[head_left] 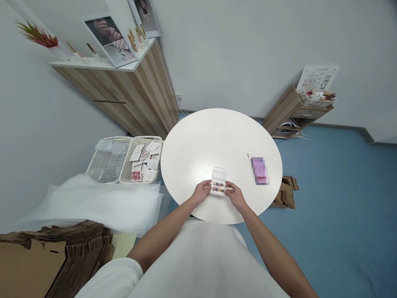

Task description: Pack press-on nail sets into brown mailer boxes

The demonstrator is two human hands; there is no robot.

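Note:
A small clear plastic case (218, 193) is at the near middle of the white round table (217, 132), its lid (219, 173) swung back on the far side. Inside are two rows of small purple and yellow pieces (218, 184) that look like press-on nails. My left hand (202, 192) grips the left edge of the case with its fingertips, while my right hand (235, 195) has its fingers on the right edge. Whether the case rests on the tabletop or is lifted slightly, I cannot tell.
A pixelated purple object (259, 170) lies on the table's right side. Left of the table are a basket of printed cards (144, 159), a basket of clear plastic cases (108, 161), white sheets (102, 203) and stacked cardboard (62, 252). Folded cardboard (285, 193) is on the floor at right.

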